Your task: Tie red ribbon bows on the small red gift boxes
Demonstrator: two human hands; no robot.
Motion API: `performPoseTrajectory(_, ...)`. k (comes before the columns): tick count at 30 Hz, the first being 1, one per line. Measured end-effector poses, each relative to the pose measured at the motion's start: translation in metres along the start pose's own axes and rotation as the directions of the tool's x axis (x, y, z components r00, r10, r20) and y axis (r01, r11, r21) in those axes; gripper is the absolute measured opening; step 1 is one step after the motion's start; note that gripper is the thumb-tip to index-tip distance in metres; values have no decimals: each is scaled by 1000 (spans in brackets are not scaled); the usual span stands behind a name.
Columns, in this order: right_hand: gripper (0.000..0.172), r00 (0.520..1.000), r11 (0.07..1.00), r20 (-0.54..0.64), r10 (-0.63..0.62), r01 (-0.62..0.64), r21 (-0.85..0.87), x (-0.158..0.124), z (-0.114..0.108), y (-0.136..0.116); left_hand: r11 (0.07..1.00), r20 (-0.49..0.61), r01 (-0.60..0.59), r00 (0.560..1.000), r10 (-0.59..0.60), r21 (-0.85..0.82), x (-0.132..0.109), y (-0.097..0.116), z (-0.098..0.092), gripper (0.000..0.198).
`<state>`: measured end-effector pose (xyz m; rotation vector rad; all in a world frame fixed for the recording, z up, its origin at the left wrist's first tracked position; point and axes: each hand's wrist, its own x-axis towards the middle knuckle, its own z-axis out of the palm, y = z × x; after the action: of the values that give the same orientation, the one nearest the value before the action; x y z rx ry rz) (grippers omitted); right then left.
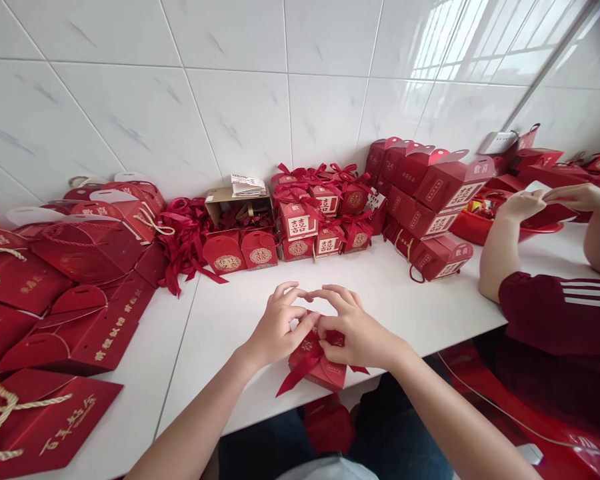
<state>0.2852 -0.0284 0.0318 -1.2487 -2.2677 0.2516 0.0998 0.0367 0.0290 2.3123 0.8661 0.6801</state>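
Observation:
A small red gift box (327, 375) with gold print sits near the table's front edge, a red ribbon (299, 375) around its top and the ribbon's ends hanging down on both sides. My left hand (280, 327) is at the box's upper left, thumb and fingers curled in a pinch at the ribbon. From the right, my right hand (353, 327) pinches the ribbon over the top of the box. The fingertips of both hands meet above it, and they partly hide the ribbon there.
Ribboned boxes (325, 213) stack against the tiled wall, beside loose ribbons (184, 237) and an open carton (240, 207). Larger red boxes (90, 267) pile up left; handled boxes (430, 193) stand right. A co-worker's hands (545, 200) are over a red basin (505, 230).

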Motion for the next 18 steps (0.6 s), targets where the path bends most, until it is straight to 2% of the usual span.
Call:
performPoseTrajectory(4, 8, 1000, 1000, -4, 13, -13, -6, -1, -1, -1, 1000, -21, -3, 1000, 3, 26, 0, -4, -1, 38)
performPoseTrajectory(7, 6, 983, 988, -135, 125, -112, 102, -17, 3, -1, 976, -54, 73, 995, -85, -203, -10, -8, 3, 37)
performPoseTrajectory(8, 15, 960, 972, -208, 189, -152, 180, -27, 6, -1, 944, -79, 108, 987, -139, -311, -16, -11, 5, 34)
performPoseTrajectory(9, 33, 925, 945, -278, 259, -184, 270, -38, 12, -1, 900, -108, 142, 973, -203, -413, -23, -13, 8, 33)
performPoseTrajectory(11, 83, 874, 878, -329, 357, -195, 437, -61, 27, -1, 808, -165, 202, 924, -344, -554, -40, -19, 16, 41)
performPoseTrajectory(12, 105, 876, 850, -293, 383, -211, 483, -71, 36, -2, 773, -186, 235, 891, -413, -589, -49, -21, 20, 47)
performPoseTrajectory(13, 120, 887, 828, -221, 404, -252, 501, -79, 46, -2, 745, -202, 273, 855, -478, -609, -57, -23, 23, 51)
performPoseTrajectory(14, 129, 892, 807, -155, 425, -296, 510, -84, 56, -3, 721, -209, 315, 818, -536, -618, -65, -25, 26, 53)
performPoseTrajectory(16, 132, 885, 769, -67, 460, -360, 529, -87, 75, -5, 694, -226, 404, 745, -628, -595, -80, -27, 29, 53)
performPoseTrajectory(18, 129, 880, 738, -69, 471, -350, 577, -82, 89, -5, 702, -272, 486, 685, -676, -521, -94, -30, 31, 52)
